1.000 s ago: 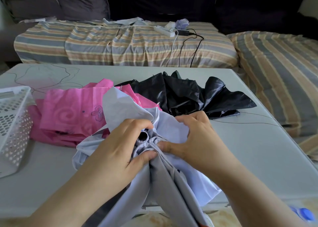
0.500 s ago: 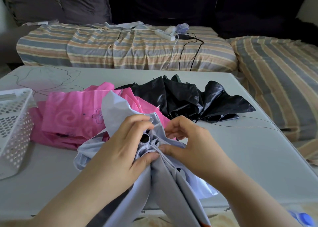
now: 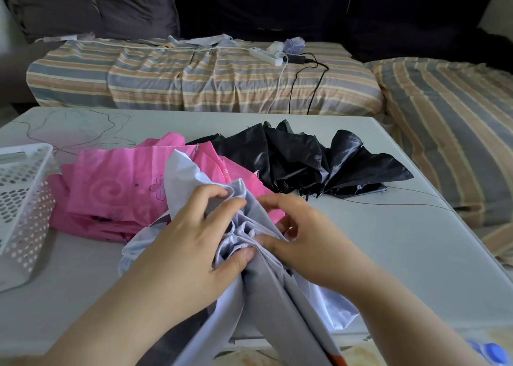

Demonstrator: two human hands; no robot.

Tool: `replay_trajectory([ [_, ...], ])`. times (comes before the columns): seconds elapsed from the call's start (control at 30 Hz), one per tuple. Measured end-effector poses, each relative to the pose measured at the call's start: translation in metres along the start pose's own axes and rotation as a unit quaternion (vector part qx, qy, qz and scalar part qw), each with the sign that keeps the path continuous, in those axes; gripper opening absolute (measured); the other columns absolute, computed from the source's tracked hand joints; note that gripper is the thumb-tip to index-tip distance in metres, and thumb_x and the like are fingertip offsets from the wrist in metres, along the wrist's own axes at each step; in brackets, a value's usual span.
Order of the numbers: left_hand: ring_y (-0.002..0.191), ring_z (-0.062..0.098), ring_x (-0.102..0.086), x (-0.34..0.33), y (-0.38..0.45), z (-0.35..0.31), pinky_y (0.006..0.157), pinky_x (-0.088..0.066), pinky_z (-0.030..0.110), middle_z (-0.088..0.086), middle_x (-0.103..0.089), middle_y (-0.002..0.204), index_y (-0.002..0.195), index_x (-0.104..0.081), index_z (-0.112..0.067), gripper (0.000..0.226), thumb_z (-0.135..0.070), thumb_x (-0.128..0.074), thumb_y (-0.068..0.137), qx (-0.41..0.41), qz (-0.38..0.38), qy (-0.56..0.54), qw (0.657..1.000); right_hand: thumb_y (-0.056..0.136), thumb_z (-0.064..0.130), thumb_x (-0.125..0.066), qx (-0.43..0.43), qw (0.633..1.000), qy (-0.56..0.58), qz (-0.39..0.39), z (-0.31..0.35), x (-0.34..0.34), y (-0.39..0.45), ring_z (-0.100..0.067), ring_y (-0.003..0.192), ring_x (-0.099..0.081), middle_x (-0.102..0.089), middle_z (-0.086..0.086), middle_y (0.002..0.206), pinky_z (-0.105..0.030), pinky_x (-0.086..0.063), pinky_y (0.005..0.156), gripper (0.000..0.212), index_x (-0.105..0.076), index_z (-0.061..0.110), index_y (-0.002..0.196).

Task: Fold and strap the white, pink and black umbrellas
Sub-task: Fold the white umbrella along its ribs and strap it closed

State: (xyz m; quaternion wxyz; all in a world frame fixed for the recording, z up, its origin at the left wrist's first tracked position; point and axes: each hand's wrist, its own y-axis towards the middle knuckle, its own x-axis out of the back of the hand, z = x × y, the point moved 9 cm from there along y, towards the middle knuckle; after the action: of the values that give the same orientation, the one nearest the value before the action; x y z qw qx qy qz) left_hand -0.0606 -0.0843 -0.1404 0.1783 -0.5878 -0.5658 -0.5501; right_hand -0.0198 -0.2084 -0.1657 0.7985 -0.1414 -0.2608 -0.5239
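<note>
Living room, striped sofa cover (image 3: 205, 79) behind a pale grey table (image 3: 402, 254), power strip (image 3: 265, 55) with cables on the sofa. White perforated basket (image 3: 23, 199) at the table's left edge. The white umbrella (image 3: 249, 296) lies nearest the person, long axis running from the near table edge away toward the pile, canopy end bunched at centre, lower end hanging off the near edge. Left hand (image 3: 194, 243) curls round the gathered pleats from the left, thumb pressed into the fabric; right hand (image 3: 302, 240) pinches folds from the right, fingers bent. Both hands touch the same bunch, roughly equally near. Pink umbrella (image 3: 119, 190) sits just behind-left, partly under the white fabric; black umbrella (image 3: 305, 160) behind-right, canopy loose and splayed. Neither looks strapped. Judgement: pleat-gathering on the white one, strap not visible; next wrap likely goes round the shaft axis, right hand feeding folds while left clamps.
</note>
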Motion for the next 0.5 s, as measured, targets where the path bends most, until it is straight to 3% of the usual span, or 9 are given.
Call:
replay_trajectory([
  [0.07,0.081,0.009,-0.059,0.0,-0.001,0.0,0.06,-0.052,0.025,-0.003,-0.044,0.12,0.128,-0.049,-0.016,0.063,-0.055,-0.046,0.079,0.006,-0.005,0.015,1.0,0.083,0.031,-0.072,0.002,1.0,0.003,-0.001,0.001,-0.001,0.0,0.007,0.074,-0.05,-0.054,0.029,0.094,-0.006,-0.039,0.069,0.034,-0.06,0.036,0.114],
  [0.2,0.088,0.004,-0.049,0.0,0.0,-0.001,0.061,-0.035,-0.002,-0.005,-0.042,0.118,0.134,-0.043,-0.013,0.069,-0.055,-0.046,0.078,0.011,-0.006,0.02,1.0,0.084,0.024,-0.072,0.023,1.0,-0.002,0.007,0.006,-0.004,-0.001,0.004,0.067,-0.049,-0.051,0.045,0.075,-0.006,-0.038,0.064,0.026,-0.059,0.041,0.1],
  [0.27,0.089,0.004,-0.046,0.0,-0.001,-0.001,0.063,-0.032,-0.007,-0.005,-0.041,0.117,0.135,-0.042,-0.015,0.069,-0.054,-0.046,0.079,0.01,-0.003,0.014,1.0,0.085,0.021,-0.072,0.04,0.999,-0.001,0.006,0.009,-0.004,-0.001,0.002,0.069,-0.051,-0.058,0.038,0.081,-0.007,-0.038,0.065,0.025,-0.064,0.042,0.096],
  [0.37,0.073,0.006,-0.047,0.001,-0.002,-0.004,0.051,-0.032,0.005,-0.004,-0.039,0.121,0.13,-0.045,-0.022,0.058,-0.05,-0.047,0.08,-0.014,0.001,0.012,1.0,0.085,0.02,-0.07,0.089,0.996,-0.019,-0.01,0.014,-0.003,-0.001,0.0,0.082,-0.059,-0.067,0.018,0.095,-0.01,-0.042,0.073,0.02,-0.073,0.028,0.103],
  [0.43,0.066,-0.001,-0.045,0.0,-0.002,-0.006,0.062,-0.038,0.011,-0.002,-0.036,0.129,0.126,-0.049,-0.025,0.051,-0.048,-0.047,0.081,-0.026,0.004,0.0,1.0,0.083,0.022,-0.067,0.112,0.993,-0.026,-0.021,0.016,-0.002,-0.002,0.002,0.088,-0.061,-0.068,0.021,0.093,-0.01,-0.044,0.077,0.022,-0.075,0.023,0.103],
  [0.5,0.073,-0.005,-0.044,-0.002,-0.002,-0.009,0.07,-0.045,0.02,-0.003,-0.032,0.139,0.123,-0.052,-0.023,0.048,-0.047,-0.047,0.083,-0.036,0.008,-0.008,0.999,0.082,0.024,-0.065,0.103,0.994,-0.01,-0.028,0.013,0.0,-0.003,0.006,0.087,-0.062,-0.068,0.027,0.088,-0.009,-0.044,0.077,0.02,-0.076,0.024,0.099],
])
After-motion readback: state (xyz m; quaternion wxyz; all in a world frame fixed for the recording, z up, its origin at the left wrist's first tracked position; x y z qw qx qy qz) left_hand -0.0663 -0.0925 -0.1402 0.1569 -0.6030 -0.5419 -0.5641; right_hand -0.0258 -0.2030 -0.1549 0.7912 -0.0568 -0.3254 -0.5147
